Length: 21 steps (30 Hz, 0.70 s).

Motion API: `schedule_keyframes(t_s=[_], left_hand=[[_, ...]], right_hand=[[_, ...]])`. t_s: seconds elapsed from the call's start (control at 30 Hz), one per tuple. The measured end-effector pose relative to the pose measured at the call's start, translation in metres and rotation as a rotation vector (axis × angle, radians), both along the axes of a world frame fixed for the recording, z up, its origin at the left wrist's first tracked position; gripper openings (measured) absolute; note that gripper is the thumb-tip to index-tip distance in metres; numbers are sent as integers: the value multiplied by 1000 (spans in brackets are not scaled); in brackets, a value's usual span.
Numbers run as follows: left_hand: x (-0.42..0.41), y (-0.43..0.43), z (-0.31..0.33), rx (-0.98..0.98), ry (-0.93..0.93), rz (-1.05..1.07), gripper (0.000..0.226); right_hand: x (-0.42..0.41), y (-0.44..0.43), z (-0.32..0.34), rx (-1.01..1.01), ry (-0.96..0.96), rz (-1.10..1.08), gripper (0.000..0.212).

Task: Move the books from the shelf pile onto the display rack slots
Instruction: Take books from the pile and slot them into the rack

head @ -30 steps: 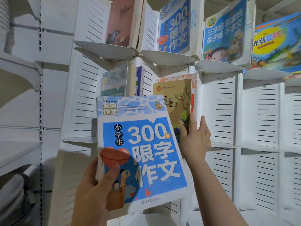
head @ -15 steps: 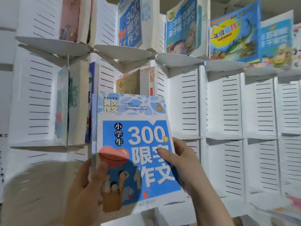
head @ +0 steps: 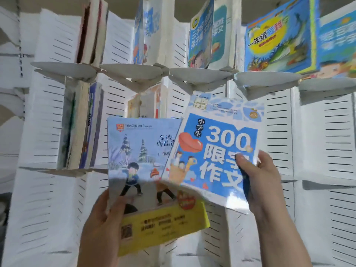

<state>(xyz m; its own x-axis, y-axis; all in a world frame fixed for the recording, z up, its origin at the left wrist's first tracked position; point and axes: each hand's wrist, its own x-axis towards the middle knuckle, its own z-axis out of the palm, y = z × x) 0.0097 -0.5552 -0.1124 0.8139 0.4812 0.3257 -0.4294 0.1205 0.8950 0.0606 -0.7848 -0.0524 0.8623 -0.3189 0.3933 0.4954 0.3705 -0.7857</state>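
My right hand grips the right edge of a blue "300" book, thumb across its cover, and holds it tilted in front of the white slotted display rack. A second book with a snowy scene and a yellow band sits in my left hand, gripped at its lower left corner. The blue book overlaps the snowy one's right side. Behind the blue book, the middle-row slot to the right holds nothing.
The top row of the rack carries several upright books on curved white ledges. More books stand edge-on in the middle row at left. White shelving runs along the far left edge.
My right hand has taken the blue "300" book off the stack and moved it right and up. This uncovered the snowy book left in my left hand. The view shifted right.
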Motion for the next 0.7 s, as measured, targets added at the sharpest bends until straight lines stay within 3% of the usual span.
schedule_keyframes(t_s=[0.1,0.37,0.7], left_hand=[[-1,0,-1,19,-6,58,19],[10,10,1,-125,-42,47,18],[22,24,8,-64,-28,13,19]], right_hand=[[18,-26,9,37,15,-126,27],[60,-30,25,-242,-3,-576,30],[107,-5,16,-635,34,-826,33]])
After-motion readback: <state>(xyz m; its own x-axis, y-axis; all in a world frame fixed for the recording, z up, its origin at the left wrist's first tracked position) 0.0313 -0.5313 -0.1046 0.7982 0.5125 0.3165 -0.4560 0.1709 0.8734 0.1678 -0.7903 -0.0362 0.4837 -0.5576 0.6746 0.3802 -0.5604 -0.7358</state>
